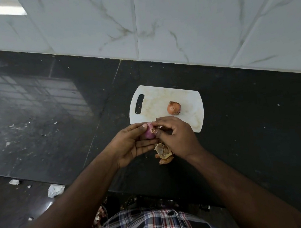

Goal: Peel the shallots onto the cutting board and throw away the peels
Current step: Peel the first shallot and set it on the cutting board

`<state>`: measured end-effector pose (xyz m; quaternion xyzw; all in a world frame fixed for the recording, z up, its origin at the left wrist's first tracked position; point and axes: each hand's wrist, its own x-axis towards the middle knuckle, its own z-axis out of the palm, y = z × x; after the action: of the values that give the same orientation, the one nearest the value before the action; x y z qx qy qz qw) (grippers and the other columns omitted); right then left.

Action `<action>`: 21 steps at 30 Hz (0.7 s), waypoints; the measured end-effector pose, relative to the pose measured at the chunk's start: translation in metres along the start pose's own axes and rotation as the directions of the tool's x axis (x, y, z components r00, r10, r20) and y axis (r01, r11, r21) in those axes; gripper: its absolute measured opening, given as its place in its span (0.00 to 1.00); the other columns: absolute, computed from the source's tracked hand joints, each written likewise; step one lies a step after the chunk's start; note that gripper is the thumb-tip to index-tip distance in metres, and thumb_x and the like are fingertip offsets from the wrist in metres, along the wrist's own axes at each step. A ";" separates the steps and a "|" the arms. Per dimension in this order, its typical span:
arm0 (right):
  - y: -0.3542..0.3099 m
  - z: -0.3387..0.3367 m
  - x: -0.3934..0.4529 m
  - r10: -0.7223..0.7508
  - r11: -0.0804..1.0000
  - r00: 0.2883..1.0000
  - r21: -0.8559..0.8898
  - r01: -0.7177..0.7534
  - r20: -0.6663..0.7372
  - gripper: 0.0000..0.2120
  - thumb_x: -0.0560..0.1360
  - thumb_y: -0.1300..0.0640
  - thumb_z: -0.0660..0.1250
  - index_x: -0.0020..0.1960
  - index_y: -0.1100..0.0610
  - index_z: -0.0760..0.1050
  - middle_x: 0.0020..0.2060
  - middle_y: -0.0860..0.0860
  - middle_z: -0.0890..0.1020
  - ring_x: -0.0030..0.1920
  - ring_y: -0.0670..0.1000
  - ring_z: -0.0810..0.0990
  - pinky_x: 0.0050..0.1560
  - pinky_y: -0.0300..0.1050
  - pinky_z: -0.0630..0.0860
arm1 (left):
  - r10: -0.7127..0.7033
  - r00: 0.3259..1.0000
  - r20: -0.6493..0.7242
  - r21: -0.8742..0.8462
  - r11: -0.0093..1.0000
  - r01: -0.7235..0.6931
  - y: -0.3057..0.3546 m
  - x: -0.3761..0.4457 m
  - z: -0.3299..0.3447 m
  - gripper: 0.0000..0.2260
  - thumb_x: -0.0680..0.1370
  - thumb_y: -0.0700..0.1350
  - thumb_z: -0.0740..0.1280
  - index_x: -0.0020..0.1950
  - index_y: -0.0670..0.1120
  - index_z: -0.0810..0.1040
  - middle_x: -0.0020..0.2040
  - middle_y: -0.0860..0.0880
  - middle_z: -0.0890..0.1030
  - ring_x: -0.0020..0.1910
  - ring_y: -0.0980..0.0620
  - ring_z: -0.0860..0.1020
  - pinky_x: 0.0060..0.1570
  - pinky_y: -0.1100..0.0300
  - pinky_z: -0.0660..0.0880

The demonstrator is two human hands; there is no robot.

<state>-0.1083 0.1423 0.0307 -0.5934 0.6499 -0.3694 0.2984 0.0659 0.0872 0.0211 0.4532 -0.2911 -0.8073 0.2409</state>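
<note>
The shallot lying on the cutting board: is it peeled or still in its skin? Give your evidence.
Still in its skin. The shallot on the cutting board shows a dry orange-brown outer layer all over, unlike the pink bared shallot in the left hand.

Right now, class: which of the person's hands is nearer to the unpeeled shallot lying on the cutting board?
Right. The right hand is just below the unpeeled shallot, over the cutting board's near edge. The left hand is farther off, down-left, holding the peeled shallot.

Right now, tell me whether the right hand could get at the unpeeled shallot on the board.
Probably yes. The right hand is busy picking skin off the pink shallot, but the unpeeled shallot lies just beyond it on the cutting board, nothing between.
</note>
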 end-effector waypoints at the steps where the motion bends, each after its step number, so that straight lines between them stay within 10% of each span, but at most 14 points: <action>1: 0.000 0.001 0.000 -0.030 0.999 0.999 -0.028 0.030 -0.031 0.12 0.77 0.56 0.72 0.59 0.54 0.83 0.55 0.47 0.83 0.55 0.43 0.80 0.57 0.35 0.77 | 0.008 1.000 -0.003 -0.002 1.000 -0.008 -0.001 0.000 0.000 0.13 0.81 0.43 0.66 0.63 0.41 0.79 0.55 0.35 0.84 0.51 0.40 0.85 0.56 0.44 0.80; 7: 0.000 0.004 -0.003 -0.116 0.992 0.985 -0.070 0.108 -0.128 0.05 0.75 0.62 0.72 0.50 0.57 0.84 0.44 0.47 0.82 0.45 0.44 0.81 0.46 0.35 0.78 | 0.053 0.999 0.001 -0.011 0.999 -0.053 -0.001 -0.005 0.005 0.16 0.77 0.44 0.69 0.63 0.41 0.79 0.53 0.34 0.84 0.46 0.42 0.86 0.54 0.47 0.81; 13: 0.008 -0.001 0.001 0.239 0.949 0.971 0.215 -0.230 -0.016 0.07 0.79 0.53 0.69 0.55 0.52 0.82 0.47 0.47 0.85 0.48 0.48 0.85 0.51 0.53 0.84 | 0.085 0.996 0.040 -0.007 0.996 -0.085 -0.001 -0.008 0.005 0.16 0.75 0.44 0.70 0.63 0.43 0.80 0.56 0.34 0.83 0.49 0.40 0.85 0.56 0.46 0.81; 21: 0.006 0.000 0.003 0.271 0.944 0.961 0.207 -0.255 -0.051 0.07 0.75 0.56 0.74 0.53 0.54 0.86 0.43 0.46 0.88 0.46 0.47 0.86 0.50 0.53 0.84 | 0.146 0.989 0.040 0.007 0.989 -0.146 -0.004 -0.007 0.006 0.19 0.75 0.42 0.70 0.66 0.41 0.78 0.59 0.32 0.82 0.53 0.37 0.84 0.54 0.47 0.82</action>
<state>-0.1120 0.1394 0.0262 -0.4535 0.6944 -0.4125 0.3769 0.0639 0.0961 0.0254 0.4158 -0.3321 -0.7950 0.2913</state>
